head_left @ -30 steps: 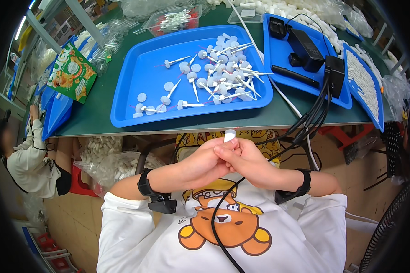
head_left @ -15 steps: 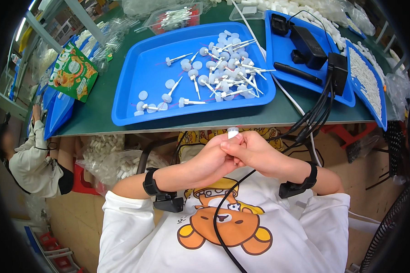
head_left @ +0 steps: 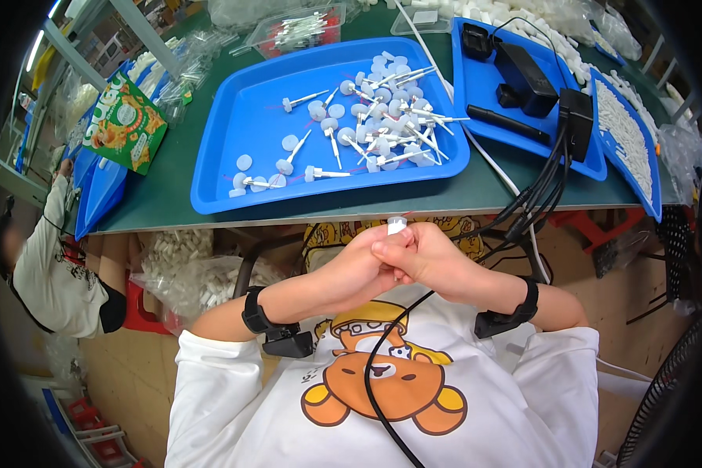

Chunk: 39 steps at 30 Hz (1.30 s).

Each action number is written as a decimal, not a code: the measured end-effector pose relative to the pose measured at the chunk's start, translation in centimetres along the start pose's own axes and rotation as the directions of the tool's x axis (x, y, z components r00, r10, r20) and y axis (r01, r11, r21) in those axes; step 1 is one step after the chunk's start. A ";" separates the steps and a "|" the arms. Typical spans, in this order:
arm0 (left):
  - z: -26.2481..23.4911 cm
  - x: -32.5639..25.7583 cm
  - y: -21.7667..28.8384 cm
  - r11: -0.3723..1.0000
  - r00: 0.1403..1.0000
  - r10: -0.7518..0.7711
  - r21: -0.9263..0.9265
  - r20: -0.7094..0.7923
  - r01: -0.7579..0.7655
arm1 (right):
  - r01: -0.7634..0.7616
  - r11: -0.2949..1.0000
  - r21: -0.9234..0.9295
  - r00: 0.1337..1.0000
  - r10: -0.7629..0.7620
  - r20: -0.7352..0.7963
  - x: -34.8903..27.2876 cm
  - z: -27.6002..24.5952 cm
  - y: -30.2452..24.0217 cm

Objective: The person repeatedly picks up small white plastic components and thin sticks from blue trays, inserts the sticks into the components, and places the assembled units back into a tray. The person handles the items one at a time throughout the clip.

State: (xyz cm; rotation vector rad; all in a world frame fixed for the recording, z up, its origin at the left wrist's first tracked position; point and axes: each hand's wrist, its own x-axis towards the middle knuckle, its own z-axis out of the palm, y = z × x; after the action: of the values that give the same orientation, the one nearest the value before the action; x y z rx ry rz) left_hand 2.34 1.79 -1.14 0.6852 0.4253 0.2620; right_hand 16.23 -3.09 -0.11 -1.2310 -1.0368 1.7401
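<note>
In front of my chest, just below the table edge, my left hand (head_left: 360, 262) and my right hand (head_left: 429, 256) are pressed together. Between their closed fingers is a small white plastic part with a translucent cap (head_left: 396, 225); its top sticks out above the fingers, a thin red thread beside it. Its lower end is mostly hidden in the hands. Beyond them, a blue tray (head_left: 210, 187) holds loose translucent round discs (head_left: 244, 162) and several white thin-stemmed parts (head_left: 332, 140) with discs on them, heaped mostly toward the right.
To the right, another blue tray (head_left: 476, 74) carries a black power adapter (head_left: 526, 82) and cables. Farther right is a tray of small white pieces (head_left: 624, 140). A green snack bag (head_left: 129, 125) stands at left, near a co-worker's white sleeve (head_left: 47, 249). A clear box (head_left: 300, 31) sits behind.
My hands keep the same hold and have shifted very slightly left. At the far left, the co-worker's arm has stretched farther up toward the table.
</note>
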 end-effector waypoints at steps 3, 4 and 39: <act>0.1 -0.1 -0.6 0.999 1.000 0.019 -0.039 -0.020 -0.020 | 0.027 0.999 -0.040 0.999 -0.028 -0.041 -0.4 0.3 0.1; 0.2 -0.1 -0.8 0.998 0.999 0.029 -0.060 -0.037 -0.032 | 0.041 0.997 -0.064 0.998 -0.044 -0.049 -0.6 0.3 0.3; -0.7 2.6 -4.6 0.653 0.808 0.581 0.650 -0.099 -0.389 | 0.253 0.966 -0.044 0.950 -0.257 -0.177 0.0 0.1 2.6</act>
State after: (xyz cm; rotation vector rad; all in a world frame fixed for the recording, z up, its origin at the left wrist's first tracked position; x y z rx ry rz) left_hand 4.77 -0.35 -5.41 1.4186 0.6212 0.7860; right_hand 15.84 -4.12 -2.49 -1.1862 -1.0563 1.3965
